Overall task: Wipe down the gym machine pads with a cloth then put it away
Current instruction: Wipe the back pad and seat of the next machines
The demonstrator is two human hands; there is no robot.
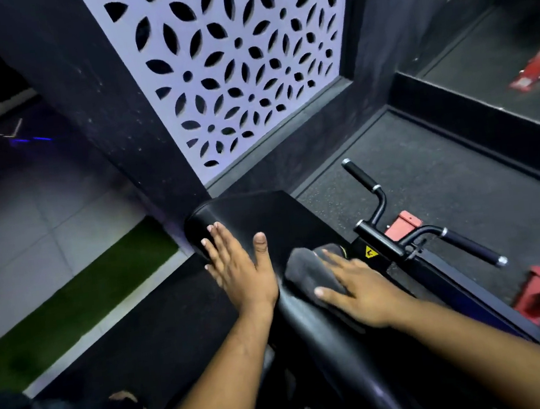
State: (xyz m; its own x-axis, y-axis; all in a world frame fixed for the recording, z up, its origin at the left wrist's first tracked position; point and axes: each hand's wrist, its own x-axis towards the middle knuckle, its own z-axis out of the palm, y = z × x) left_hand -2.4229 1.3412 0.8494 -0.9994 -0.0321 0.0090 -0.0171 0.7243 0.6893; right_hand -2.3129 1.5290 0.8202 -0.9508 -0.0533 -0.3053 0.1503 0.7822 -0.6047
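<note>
A black padded gym machine pad (273,217) runs from the middle of the view down toward me. My left hand (238,265) lies flat on the pad's left side, fingers straight and reaching toward its rounded far corner. My right hand (359,288) presses flat on a dark grey cloth (306,270) that is bunched on the pad's right side. The fingers of that hand are spread over the cloth, not curled round it.
Black machine handles (468,242) and a red frame (402,226) stand right of the pad on the dark rubber floor. A wall panel with leaf-shaped cutouts (235,63) rises behind. A green turf strip (81,303) and grey tiles lie at the left.
</note>
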